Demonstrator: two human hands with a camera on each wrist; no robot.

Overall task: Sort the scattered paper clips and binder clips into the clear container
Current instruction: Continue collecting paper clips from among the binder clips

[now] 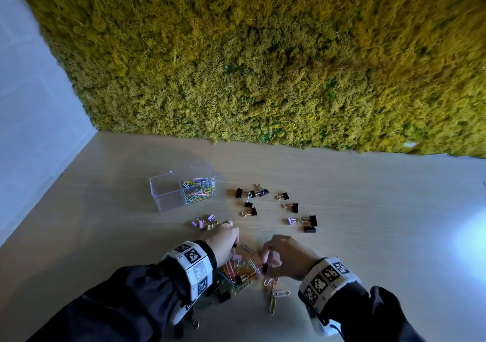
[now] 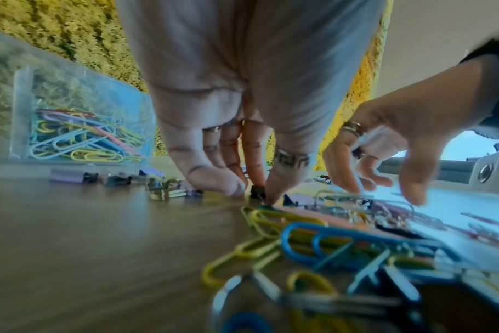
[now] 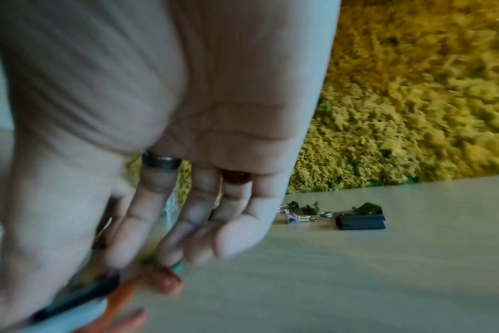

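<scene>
The clear container [image 1: 168, 197] stands at the back left; its right compartment holds coloured paper clips [image 1: 198, 189], its left one looks bare. A mixed pile of coloured paper clips [image 1: 238, 273] lies between my hands. My left hand [image 1: 234, 245] reaches down at the pile's far edge, thumb and forefinger pinching a small black binder clip [image 2: 257, 191]. My right hand [image 1: 265, 264] is curled over the pile's right side and grips a black binder clip [image 1: 264, 268] at thumb and fingers; the right wrist view is blurred, with orange and teal clips by the fingertips [image 3: 168, 259].
Several black binder clips [image 1: 294, 207] lie scattered behind my hands, some purple and gold ones [image 1: 201, 223] near the container. Loose paper clips [image 1: 277, 298] lie at the front. A mossy green wall [image 1: 263, 65] closes the wooden table [image 1: 381, 223] at the back.
</scene>
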